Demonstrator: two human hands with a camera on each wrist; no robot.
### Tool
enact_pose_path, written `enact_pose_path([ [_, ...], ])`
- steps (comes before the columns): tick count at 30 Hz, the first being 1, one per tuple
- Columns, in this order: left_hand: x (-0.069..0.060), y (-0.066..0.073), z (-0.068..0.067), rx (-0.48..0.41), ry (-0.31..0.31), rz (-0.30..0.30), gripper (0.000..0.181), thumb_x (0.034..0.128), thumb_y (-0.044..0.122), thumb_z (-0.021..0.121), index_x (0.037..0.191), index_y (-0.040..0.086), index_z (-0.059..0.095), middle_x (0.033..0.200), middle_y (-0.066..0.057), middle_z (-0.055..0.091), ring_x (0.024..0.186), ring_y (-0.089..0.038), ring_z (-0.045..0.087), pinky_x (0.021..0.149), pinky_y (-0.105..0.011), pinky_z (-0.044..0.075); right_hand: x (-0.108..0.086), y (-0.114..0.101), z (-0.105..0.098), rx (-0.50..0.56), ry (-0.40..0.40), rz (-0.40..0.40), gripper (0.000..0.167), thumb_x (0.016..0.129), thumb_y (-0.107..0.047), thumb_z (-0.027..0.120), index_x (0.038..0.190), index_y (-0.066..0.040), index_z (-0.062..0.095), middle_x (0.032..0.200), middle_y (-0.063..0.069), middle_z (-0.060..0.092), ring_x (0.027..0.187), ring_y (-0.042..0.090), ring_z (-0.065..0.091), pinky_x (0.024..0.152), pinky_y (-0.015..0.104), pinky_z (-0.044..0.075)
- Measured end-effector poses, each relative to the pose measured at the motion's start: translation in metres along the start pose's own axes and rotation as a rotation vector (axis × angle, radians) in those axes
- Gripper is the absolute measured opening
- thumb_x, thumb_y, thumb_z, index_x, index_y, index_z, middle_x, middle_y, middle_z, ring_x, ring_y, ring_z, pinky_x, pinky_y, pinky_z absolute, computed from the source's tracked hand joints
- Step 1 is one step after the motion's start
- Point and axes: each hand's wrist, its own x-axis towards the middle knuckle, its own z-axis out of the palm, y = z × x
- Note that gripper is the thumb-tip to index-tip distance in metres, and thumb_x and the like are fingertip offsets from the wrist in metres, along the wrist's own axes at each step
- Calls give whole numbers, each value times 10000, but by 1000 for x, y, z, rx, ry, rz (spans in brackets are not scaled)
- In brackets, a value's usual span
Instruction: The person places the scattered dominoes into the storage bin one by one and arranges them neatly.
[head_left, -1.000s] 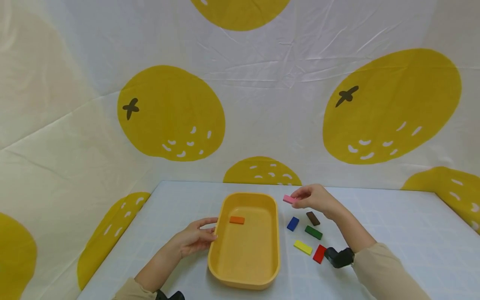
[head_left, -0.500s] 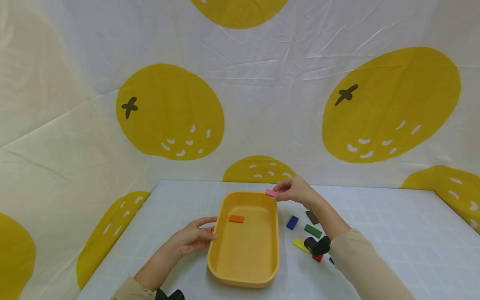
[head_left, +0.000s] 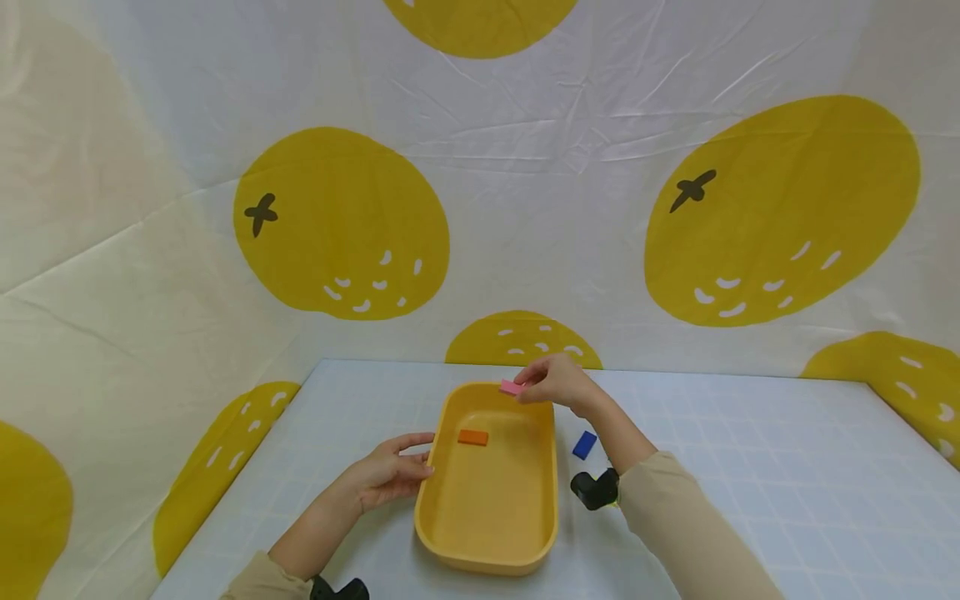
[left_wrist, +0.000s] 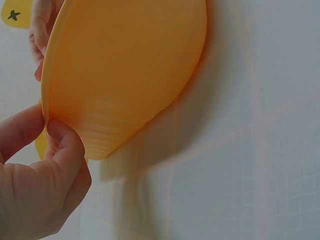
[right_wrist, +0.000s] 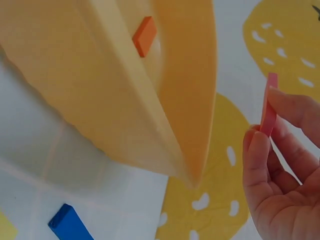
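Up by the far edge of the tray (head_left: 498, 500), here's the right hand (head_left: 558, 383), pinching the pink block (head_left: 510, 387)! The left hand (head_left: 386, 477) grips the tray's left edge. Inside, towards the far left corner, lies the orange block (head_left: 473, 437); off the right edge, on the table (head_left: 787, 467), the blue block (head_left: 584, 445).

R hand (right_wrist: 284, 195) pinches pink blk (right_wrist: 268, 112) nr yel tray (right_wrist: 141, 95).
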Motion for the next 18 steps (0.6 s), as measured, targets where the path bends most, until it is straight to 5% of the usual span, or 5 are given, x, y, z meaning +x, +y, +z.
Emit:
enact_pose_path([
  [18,1,-1,-1,5,-1,2,660,848,-139,529,1421,-70,207,1279,-217,478,951,-194,585,836,-337,514,8,-2,32,81,-35,4,229,721,-25,762,932,42,704,816,57,651,725,162,542,661,255,490],
])
